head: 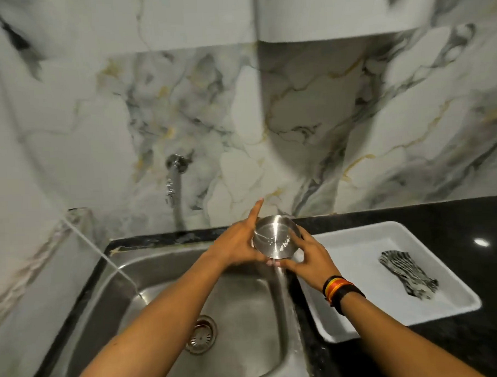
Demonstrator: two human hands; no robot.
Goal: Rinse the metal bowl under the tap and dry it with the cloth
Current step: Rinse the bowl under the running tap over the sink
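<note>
A small metal bowl point(275, 237) is held tilted toward me over the right side of the steel sink point(166, 280). My left hand point(238, 244) grips its left rim, with the index finger sticking up. Its lower right side rests in my right hand point(307, 255). Water pours from the bowl's bottom edge in a stream point(283, 289) into the sink. The wall tap point(174, 177) is at the back left, and a thin jet of water point(102, 251) runs along the sink's left. A striped black-and-white cloth point(407, 277) lies in a white tray point(355, 255) on the right.
The black stone counter point(442, 214) surrounds the sink and carries the tray. A marble-pattern wall point(295, 115) rises behind. The sink drain point(201, 334) sits in the basin's middle. A wall ledge point(45, 268) runs along the left.
</note>
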